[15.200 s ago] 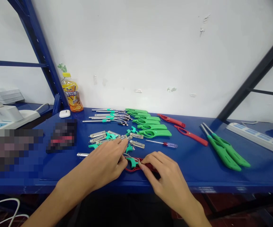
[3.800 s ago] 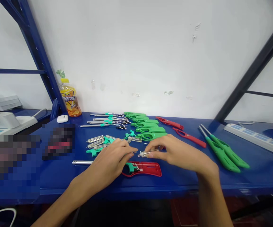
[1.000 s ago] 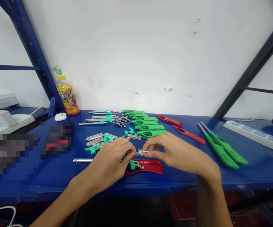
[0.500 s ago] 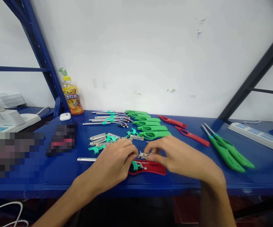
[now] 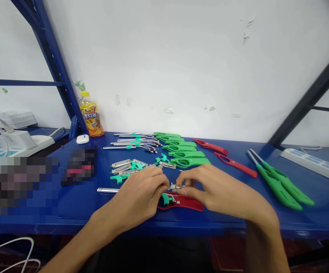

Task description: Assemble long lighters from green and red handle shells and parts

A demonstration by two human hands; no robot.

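Note:
Above the front part of the table, my right hand (image 5: 201, 185) pinches a small clear-and-metal cartridge (image 5: 175, 187) by its body. My left hand (image 5: 150, 187) is closed at the cartridge's left end, fingertips pressed together on something too small to make out. Just below both hands lies a red half-shell (image 5: 191, 204) with a teal trigger piece (image 5: 166, 198) and thin white wires inside. A silver tube (image 5: 107, 190) sticks out to the left from beneath my left hand.
Behind my hands lie loose cartridges with teal pieces (image 5: 121, 163), metal rods with wires (image 5: 130, 143) and green shells (image 5: 188, 154). Red shells (image 5: 235, 164) and green lighters (image 5: 278, 184) are on the right. A drink bottle (image 5: 92, 117) stands at the back left.
The whole view has shifted slightly, so things appear a little further right. Both hands keep their hold and their place over the red half-shell.

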